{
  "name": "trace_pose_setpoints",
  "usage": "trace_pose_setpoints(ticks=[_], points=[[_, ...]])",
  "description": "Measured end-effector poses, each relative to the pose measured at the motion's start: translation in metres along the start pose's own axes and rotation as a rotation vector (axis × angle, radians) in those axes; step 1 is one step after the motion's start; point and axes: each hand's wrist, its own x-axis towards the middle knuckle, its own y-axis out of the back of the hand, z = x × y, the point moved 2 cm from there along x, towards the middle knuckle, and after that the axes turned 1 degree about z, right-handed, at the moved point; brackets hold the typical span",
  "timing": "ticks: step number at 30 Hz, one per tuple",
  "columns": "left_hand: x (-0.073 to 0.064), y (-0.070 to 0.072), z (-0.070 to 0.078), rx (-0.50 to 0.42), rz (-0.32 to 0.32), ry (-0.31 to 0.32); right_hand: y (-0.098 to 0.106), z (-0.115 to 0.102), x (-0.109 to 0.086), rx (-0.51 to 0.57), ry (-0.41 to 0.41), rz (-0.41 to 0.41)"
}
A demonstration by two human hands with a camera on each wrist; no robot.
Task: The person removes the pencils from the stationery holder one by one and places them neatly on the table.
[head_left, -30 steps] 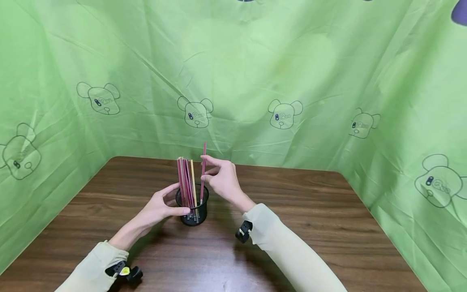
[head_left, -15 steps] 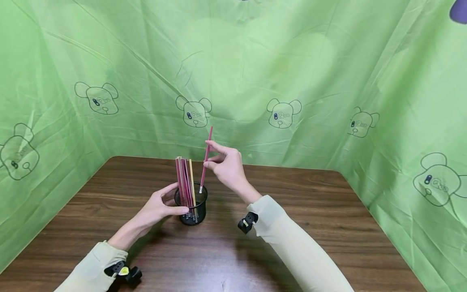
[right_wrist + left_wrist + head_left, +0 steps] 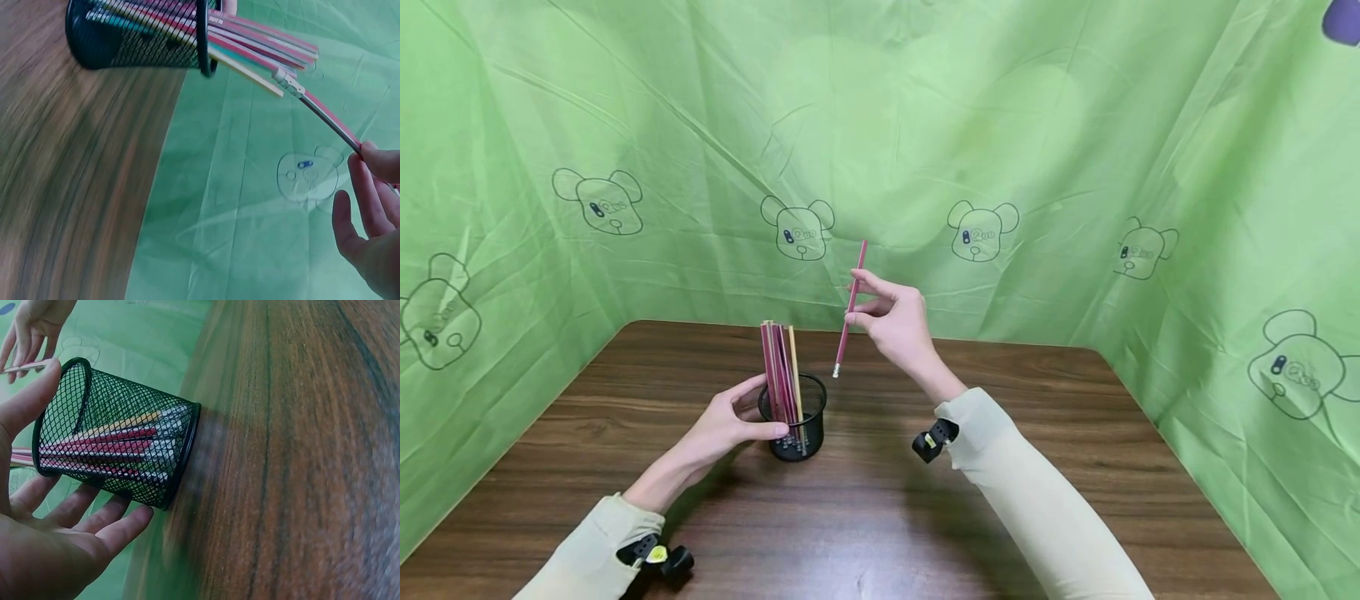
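A black mesh pencil holder stands upright on the table, with several pencils, mostly red-pink and one yellow, leaning to its left side. Their eraser ends point down, seen through the mesh in the left wrist view. My left hand grips the holder from the left, thumb at the rim and fingers around the far side. Up and to the right of the holder, my right hand pinches a pink pencil between thumb and fingers. That pencil tilts, its white eraser end lowest and apart from the holder.
The brown wood-grain table spreads around the holder, its back edge close behind. A green cloth printed with bear heads hangs at the back and both sides. Each sleeve carries a black wrist strap with a camera.
My right hand has drawn the pink pencil up out of the holder and moved it to the right. My left hand has stayed on the holder, which has not moved.
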Motion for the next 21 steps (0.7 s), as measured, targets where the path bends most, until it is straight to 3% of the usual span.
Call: trace_pose_setpoints(ticks=[12, 21], points=[[0.001, 0.001, -0.001, -0.005, -0.005, -0.006, 0.032, 0.032, -0.008, -0.051, -0.136, -0.05], [0.0, 0.001, 0.0, -0.012, -0.004, 0.009, 0.043, 0.065, -0.024, -0.013, -0.255, -0.107]])
